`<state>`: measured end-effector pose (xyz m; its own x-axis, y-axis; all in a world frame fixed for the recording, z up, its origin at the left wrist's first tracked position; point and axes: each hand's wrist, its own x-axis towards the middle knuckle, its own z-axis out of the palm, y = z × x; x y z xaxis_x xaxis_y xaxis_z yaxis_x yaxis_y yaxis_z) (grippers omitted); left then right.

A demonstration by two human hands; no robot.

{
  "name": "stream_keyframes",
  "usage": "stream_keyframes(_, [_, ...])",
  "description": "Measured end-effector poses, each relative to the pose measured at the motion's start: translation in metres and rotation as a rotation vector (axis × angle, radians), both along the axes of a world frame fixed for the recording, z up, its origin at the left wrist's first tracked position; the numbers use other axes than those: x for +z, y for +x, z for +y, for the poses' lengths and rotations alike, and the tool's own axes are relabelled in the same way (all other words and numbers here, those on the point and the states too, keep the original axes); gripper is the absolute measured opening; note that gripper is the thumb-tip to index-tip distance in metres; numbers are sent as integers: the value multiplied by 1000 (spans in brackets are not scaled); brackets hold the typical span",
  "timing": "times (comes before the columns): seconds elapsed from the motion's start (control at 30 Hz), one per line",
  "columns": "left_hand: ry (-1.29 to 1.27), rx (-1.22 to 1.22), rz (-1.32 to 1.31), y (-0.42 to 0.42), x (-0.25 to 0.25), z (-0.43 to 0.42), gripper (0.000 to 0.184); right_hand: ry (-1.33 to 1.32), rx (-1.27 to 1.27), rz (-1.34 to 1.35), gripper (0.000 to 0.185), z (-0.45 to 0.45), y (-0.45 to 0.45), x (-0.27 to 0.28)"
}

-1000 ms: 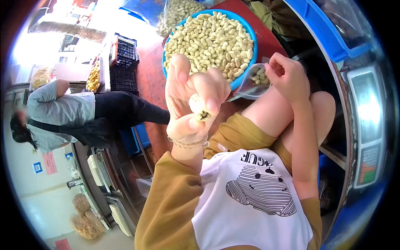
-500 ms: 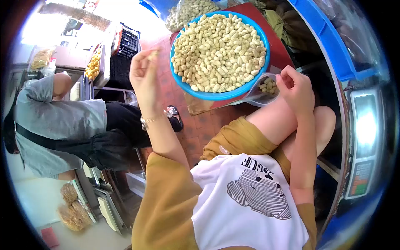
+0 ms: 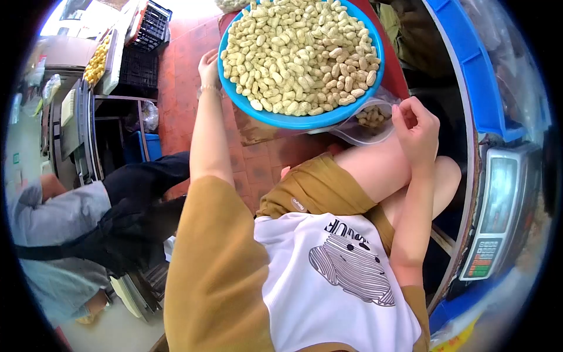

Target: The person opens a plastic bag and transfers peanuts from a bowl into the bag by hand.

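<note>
A wide blue basin (image 3: pixel 275 122), heaped with unshelled peanuts (image 3: pixel 287 58), stands in front of me. My left hand (image 3: pixel 209 69) is at the basin's left side, its fingers curled against the rim and partly hidden by it. With thumb and forefinger pressed together, my right hand (image 3: pixel 415 126) grips the edge of a clear plastic bag (image 3: pixel 358 138) above my knee. The bag hangs open beside the basin's lower right rim, and a small amount of peanuts (image 3: pixel 373 115) lies inside it.
Under the basin is a red-topped stand (image 3: pixel 394 73). A digital scale (image 3: pixel 498 205) and a blue tray (image 3: pixel 478 76) line my right side. To the left, a person in a grey shirt (image 3: pixel 64 217) stands near shelving, with black crates (image 3: pixel 149 26) and yellow produce (image 3: pixel 98 58) beyond.
My left hand has come down from its raised pinch to the basin's rim. The browner peanuts now lie at the basin's right instead of its left. My right hand still grips the bag.
</note>
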<state>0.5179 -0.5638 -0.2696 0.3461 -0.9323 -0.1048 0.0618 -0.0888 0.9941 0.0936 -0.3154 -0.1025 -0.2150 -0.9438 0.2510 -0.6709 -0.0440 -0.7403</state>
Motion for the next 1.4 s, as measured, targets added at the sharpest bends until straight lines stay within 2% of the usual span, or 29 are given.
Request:
stream_keyframes(0.07, [-16,-264,-37,30,-50,-39,28,6,-4,27,19,-1,0,1])
stream_keyframes(0.1, [-6,-298,-52,22,-50,-42,28,9,-8,27,19,-2,0,1])
stream_keyframes(0.27, [40,-297,-54,-6,-56,-25,27,2,-17,19,19,-4,0,-2])
stream_keyframes(0.8, [45,-241,-7,-1,-51,-1,25,13,22,84,17,-8,-2,-1])
stream_keyframes(0.97, [-87,-78,-8,7,-20,6,24,-5,11,94,18,-7,-3,-4])
stream_keyframes(1.07, [-292,135,-201,-4,42,45,19,-53,17,92,18,-6,-2,-7])
stream_keyframes(1.13, [-400,46,-347,-20,83,80,19,-48,29,89,18,-4,-1,-6])
stream_keyframes(1.17, [-389,16,-489,-38,105,99,14,-63,33,92,18,-5,0,-8])
stream_keyframes(1.23, [-409,-230,-651,-81,137,139,11,-79,47,105,17,-6,1,-9])
stream_keyframes(1.27, [-457,-412,-778,-96,142,151,13,-79,55,114,16,-6,0,-8])
stream_keyframes(1.3, [-387,-580,-780,-119,152,164,17,-79,63,123,15,-6,-1,-8])
stream_keyframes(1.37, [-375,-683,-997,-153,146,179,11,-64,65,107,15,-5,-1,-8])
stream_keyframes(1.4, [-387,-721,-1023,-164,139,181,13,-56,65,100,15,-5,-1,-8])
